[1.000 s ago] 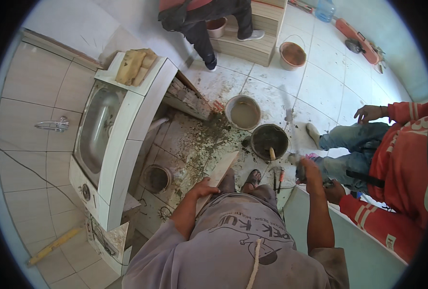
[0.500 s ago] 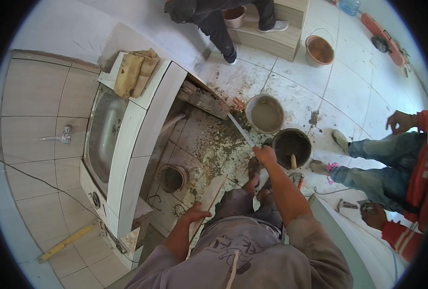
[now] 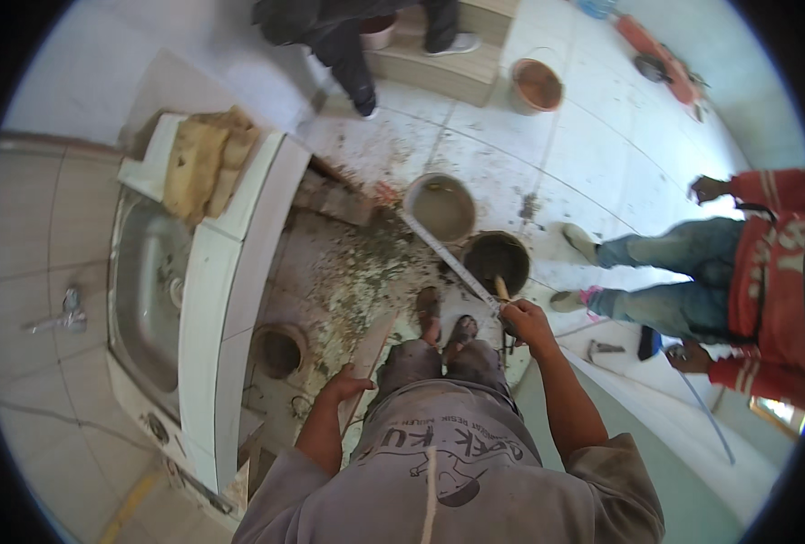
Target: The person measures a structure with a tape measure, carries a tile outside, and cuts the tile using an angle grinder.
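Observation:
My right hand grips the near end of a long, pale metal ruler. The ruler slants out to the far left, passing over the edge of a dark bucket and close by a bucket of grey mix. A wooden handle sticks out of the dark bucket. Low at my left side, my left hand is closed on the edge of a narrow strip of tile, which stretches forward over the floor. The fingers under that strip are partly hidden.
A tiled counter with a steel sink runs along the left, cloths on its corner. A small bucket stands beside it. A co-worker in a red top stands at right; another person is by the steps.
My right hand has drawn back toward me with the ruler, whose far end has left the counter's broken edge and now lies beside the grey-mix bucket. The view has shifted right.

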The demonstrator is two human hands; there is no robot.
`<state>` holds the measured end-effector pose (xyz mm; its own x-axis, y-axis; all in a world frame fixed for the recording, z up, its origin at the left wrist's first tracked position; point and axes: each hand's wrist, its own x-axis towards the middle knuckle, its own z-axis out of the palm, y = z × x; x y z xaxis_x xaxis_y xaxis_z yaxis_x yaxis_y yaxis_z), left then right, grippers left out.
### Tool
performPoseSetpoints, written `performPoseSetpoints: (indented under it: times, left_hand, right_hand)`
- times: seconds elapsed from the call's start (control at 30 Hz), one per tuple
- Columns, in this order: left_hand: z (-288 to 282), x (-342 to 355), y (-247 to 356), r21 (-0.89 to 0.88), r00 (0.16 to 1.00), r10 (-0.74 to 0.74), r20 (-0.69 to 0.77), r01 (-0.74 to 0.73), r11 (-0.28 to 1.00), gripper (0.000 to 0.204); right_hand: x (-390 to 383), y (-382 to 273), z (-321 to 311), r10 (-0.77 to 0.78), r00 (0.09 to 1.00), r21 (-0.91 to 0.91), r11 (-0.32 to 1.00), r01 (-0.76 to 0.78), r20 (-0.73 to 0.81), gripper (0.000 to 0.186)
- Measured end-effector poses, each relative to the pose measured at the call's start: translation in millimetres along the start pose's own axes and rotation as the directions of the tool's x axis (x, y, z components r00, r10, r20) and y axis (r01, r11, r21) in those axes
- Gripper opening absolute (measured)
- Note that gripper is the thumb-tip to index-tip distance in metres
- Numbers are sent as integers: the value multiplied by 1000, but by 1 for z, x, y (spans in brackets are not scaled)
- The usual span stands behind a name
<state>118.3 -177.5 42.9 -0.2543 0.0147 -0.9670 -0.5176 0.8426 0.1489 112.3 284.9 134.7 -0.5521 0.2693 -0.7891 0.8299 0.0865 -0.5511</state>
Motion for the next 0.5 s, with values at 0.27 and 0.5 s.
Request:
performPoseSetpoints:
  times: [0.27, 0.5]
  left_hand:
    - [-18, 2, 124, 68, 927, 374, 40, -376, 924, 116]
    - [-24, -40, 210, 95, 864, 504, 1, -502, 860, 114]
  right_hand:
    - [-51, 47, -106, 155, 904, 434, 900, 37, -399, 27]
    - [-66, 72, -160, 144, 862, 520, 840, 152, -486, 26]
